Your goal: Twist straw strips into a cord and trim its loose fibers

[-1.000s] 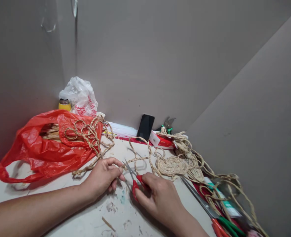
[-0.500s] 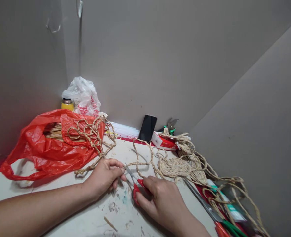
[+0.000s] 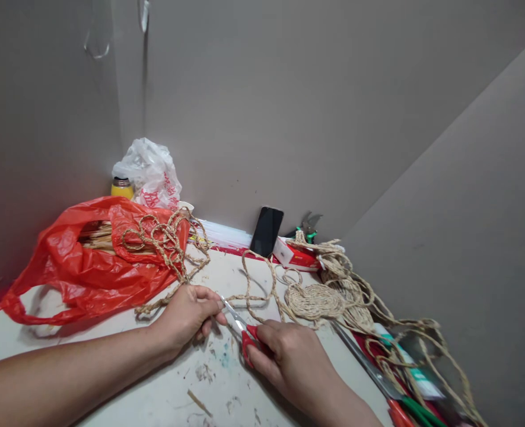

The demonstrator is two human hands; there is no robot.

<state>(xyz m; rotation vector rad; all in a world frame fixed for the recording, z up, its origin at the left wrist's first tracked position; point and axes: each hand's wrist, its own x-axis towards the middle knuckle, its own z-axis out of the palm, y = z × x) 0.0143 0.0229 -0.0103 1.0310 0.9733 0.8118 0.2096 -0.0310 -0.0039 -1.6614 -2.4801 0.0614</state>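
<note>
Small scissors [image 3: 234, 315] with red handles are in my right hand [image 3: 289, 350], its fingers wrapped round the handles. Their blades look nearly closed, and the tips point at the fingertips of my left hand [image 3: 191, 314]. Thumb and forefinger of my left hand are pinched on the braided cord, whose loops [image 3: 271, 284] rise just beyond the blades. Exactly how the cord passes between the fingertips is hard to make out. A flat coiled braid piece [image 3: 314, 301] lies beyond my right hand.
A red plastic bag [image 3: 106, 290] with straw and tangled braid is at left. A phone [image 3: 266, 231] leans on the back wall. Pruning shears [image 3: 309, 228] stand beside it. More braid [image 3: 440, 350] and large scissors [image 3: 378, 376] lie right. Scraps dot the table [image 3: 155, 385].
The scissor blades have closed together and their tips have moved slightly left and up towards my left fingertips. My left hand has barely shifted.
</note>
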